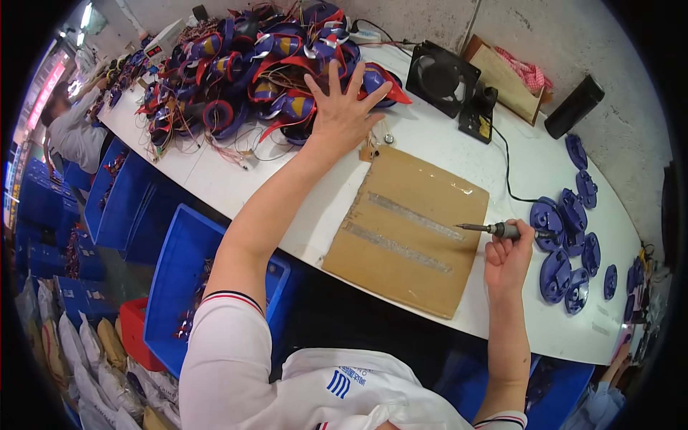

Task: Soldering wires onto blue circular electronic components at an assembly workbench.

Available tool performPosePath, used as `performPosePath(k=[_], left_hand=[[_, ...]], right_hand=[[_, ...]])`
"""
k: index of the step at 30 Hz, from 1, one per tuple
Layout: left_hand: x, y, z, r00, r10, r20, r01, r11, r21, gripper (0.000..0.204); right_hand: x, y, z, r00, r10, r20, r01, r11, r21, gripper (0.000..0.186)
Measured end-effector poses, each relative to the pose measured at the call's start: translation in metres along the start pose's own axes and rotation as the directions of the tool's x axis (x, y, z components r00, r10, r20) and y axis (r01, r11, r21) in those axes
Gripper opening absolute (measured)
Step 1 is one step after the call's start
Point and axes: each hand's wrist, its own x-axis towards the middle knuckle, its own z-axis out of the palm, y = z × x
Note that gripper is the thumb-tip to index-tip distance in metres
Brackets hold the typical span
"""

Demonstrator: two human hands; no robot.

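My left hand (344, 107) reaches over a large heap of purple, red and yellow plastic parts with loose wires (222, 68), its fingers spread at the heap's front right. My right hand (505, 254) grips a soldering iron (502, 230), whose tip points left over a brown cardboard mat (401, 229) with two silvery tape strips. A cord runs from the iron up to a black stand (476, 118). Purple plastic shells (555, 276) lie to the right of that hand.
A black fan (441, 75), a board (505, 86) and a black cylinder (573, 106) line the wall. Blue bins (172, 272) and sacks (100, 373) sit below the white table's (294, 215) edge. Other people (72, 129) are at far left and lower right (602, 401).
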Motion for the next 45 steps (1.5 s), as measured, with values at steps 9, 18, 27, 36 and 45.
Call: performPosePath(k=[9, 18, 27, 36, 45], left_hand=[[0.002, -0.027, 0.017, 0.994, -0.088, 0.064, 0.079, 0.989, 0.129, 0.045], [0.008, -0.055, 0.032, 0.976, -0.138, 0.167, 0.076, 0.94, 0.332, 0.052], [0.023, 0.014, -0.041, 0.973, 0.087, -0.214, -0.145, 0.951, -0.274, 0.044], [0.106, 0.23, -0.126, 0.952, 0.306, -0.028, -0.192, 0.521, -0.831, 0.036], [0.171, 0.404, -0.037, 0.753, 0.341, 0.563, 0.09, 0.794, -0.602, 0.098]], right_hand=[[-0.004, -0.001, 0.002, 0.998, -0.002, -0.063, 0.0, 1.0, -0.031, 0.014], [0.011, 0.008, -0.005, 0.991, 0.082, -0.109, -0.077, 0.996, 0.045, 0.008], [0.011, 0.008, 0.014, 0.998, 0.037, -0.042, -0.035, 0.998, 0.045, 0.017], [0.019, 0.016, 0.029, 0.995, -0.09, -0.041, 0.087, 0.994, -0.067, 0.022], [0.019, 0.005, 0.006, 0.972, 0.233, 0.008, -0.225, 0.927, 0.3, 0.017]])
